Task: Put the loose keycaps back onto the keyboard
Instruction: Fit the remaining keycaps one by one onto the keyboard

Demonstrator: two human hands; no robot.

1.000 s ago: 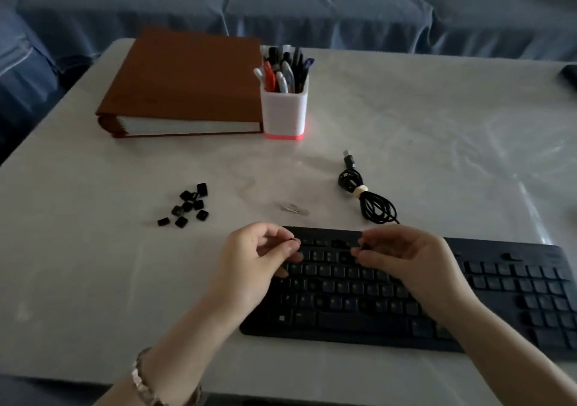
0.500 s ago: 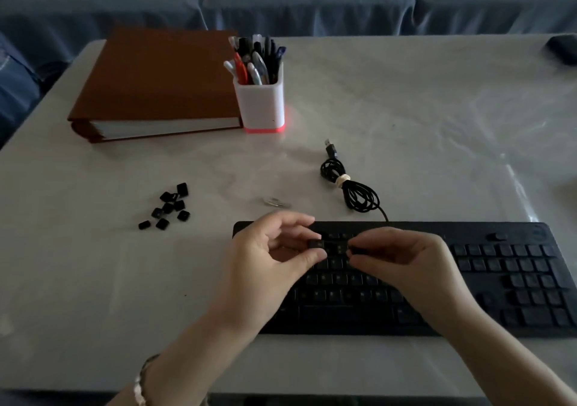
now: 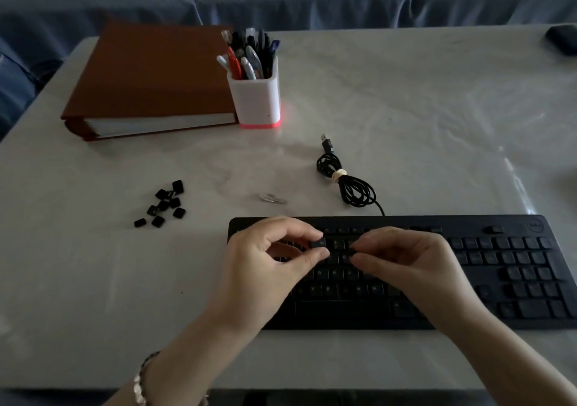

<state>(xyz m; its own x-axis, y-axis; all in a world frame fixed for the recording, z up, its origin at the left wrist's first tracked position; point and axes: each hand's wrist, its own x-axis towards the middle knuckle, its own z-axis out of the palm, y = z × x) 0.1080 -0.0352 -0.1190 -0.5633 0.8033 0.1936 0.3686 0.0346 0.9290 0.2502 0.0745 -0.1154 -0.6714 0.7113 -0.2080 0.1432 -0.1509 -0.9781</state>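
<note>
A black keyboard (image 3: pixel 499 268) lies at the table's front right. My left hand (image 3: pixel 274 265) hovers over its left half and pinches one black keycap (image 3: pixel 318 244) between thumb and forefinger. My right hand (image 3: pixel 415 265) is just to the right with curled fingers. Its thumb and forefinger tips meet close to that keycap, and they seem to pinch a small dark piece, which is hard to make out against the keys. Several loose black keycaps (image 3: pixel 165 202) lie in a small pile on the table, left of the keyboard.
The keyboard's coiled cable (image 3: pixel 352 187) lies behind it, with a small metal tool (image 3: pixel 273 198) to its left. A brown binder (image 3: pixel 150 78) and a white pen holder (image 3: pixel 254 100) stand at the back left. A dark object (image 3: pixel 562 42) sits at the far right corner.
My left hand has lifted the keycap and moved it right, toward my right hand's fingertips. The two hands are closer together. The pile of keycaps has not moved.
</note>
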